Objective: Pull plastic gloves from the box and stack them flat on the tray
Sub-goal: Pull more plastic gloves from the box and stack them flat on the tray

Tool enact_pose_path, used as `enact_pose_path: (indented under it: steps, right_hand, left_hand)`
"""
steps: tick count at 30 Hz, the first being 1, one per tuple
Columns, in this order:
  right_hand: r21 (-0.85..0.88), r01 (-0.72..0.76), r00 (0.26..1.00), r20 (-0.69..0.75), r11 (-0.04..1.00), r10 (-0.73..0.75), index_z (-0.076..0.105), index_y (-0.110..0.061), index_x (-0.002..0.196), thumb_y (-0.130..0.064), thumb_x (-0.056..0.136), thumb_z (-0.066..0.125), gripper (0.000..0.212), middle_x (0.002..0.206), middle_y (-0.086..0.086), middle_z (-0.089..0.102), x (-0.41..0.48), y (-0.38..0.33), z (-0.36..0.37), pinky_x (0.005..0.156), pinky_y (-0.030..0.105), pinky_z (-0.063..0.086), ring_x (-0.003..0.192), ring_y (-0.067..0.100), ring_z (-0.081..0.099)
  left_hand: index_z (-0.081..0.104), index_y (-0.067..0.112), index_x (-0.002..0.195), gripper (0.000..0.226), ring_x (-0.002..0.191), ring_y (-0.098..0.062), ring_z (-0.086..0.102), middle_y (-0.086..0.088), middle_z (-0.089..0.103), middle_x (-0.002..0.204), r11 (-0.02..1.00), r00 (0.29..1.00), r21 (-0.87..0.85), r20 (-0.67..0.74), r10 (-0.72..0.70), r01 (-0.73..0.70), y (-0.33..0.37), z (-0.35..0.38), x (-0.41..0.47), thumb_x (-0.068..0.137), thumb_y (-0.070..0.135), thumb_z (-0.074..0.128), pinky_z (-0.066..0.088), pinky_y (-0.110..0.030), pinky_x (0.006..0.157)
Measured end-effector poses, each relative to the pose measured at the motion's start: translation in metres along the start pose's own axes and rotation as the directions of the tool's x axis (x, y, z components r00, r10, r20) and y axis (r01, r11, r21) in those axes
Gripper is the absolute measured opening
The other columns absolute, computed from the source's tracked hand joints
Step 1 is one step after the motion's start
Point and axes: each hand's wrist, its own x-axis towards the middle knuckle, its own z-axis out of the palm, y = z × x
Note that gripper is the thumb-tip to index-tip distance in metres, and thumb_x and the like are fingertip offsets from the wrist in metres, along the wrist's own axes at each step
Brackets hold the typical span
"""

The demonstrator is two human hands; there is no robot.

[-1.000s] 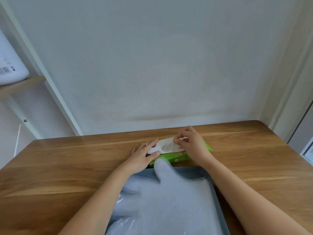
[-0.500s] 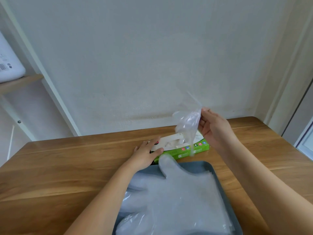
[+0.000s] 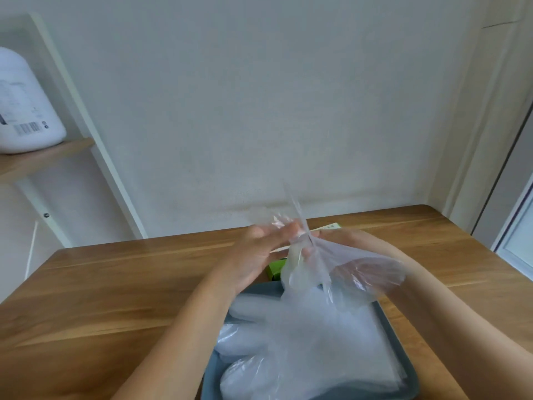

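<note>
Box (image 3: 274, 269) mostly behind glove (image 3: 340, 272); tray (image 3: 261, 288) cropped below.

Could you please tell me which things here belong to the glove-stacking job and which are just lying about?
Job: loose glove held by the right hand, left hand at it; glove stack; grey tray; green box.
Lying about: white container on the wall shelf.

Wooden table (image 3: 115, 284) with tray (image 3: 210, 383), box (image 3: 275, 268)
</note>
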Motion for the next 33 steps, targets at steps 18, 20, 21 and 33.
enact_pose_path:
  steps: [18,20,21,33]
  right_hand:
    - [0.580,-0.029,0.990,0.129,0.814,-0.057,0.060,0.005,0.117,-0.013,0.074,0.070,0.048,0.093,0.013,0.071,-0.073,0.044,0.016,0.066,0.023,0.058,0.073,0.016,0.068]
    - [0.513,0.025,0.999,0.010,0.858,-0.035,0.064,0.005,0.103,-0.008,0.080,0.063,0.027,0.075,0.008,0.066,-0.075,0.041,0.016,0.058,0.021,0.056,0.059,0.011,0.062]
    - [0.457,0.046,0.998,-0.056,0.888,-0.023,0.065,0.004,0.100,-0.007,0.084,0.062,0.019,0.071,0.007,0.064,-0.075,0.039,0.015,0.055,0.021,0.055,0.056,0.011,0.059]
    - [-0.589,-0.030,0.968,-0.219,0.807,-0.124,0.069,-0.021,0.091,-0.029,0.087,0.065,0.009,0.087,-0.001,0.068,-0.043,0.082,0.013,0.060,0.020,0.041,0.078,0.013,0.060]
  left_hand:
    - [0.054,0.005,0.073,0.031,0.024,-0.004,0.023,0.007,0.035,0.026,0.971,0.807,0.129,-0.584,-0.088,0.199,-0.002,0.019,-0.061,0.100,0.021,0.051,0.021,-0.015,0.032]
    - [0.054,0.005,0.075,0.030,0.026,-0.005,0.026,0.006,0.044,0.031,0.966,0.808,0.118,-0.577,-0.121,0.229,-0.002,0.017,-0.066,0.099,0.022,0.052,0.023,-0.015,0.033]
    - [0.053,0.005,0.076,0.029,0.028,-0.005,0.026,0.007,0.046,0.034,0.963,0.814,0.113,-0.564,-0.140,0.244,-0.003,0.016,-0.069,0.099,0.023,0.053,0.023,-0.016,0.034]
    - [0.061,0.011,0.065,0.034,0.051,-0.003,0.055,0.003,0.063,0.063,0.540,0.880,0.723,-0.468,-0.077,0.431,-0.047,0.005,-0.085,0.096,0.022,0.051,0.039,-0.014,0.048]
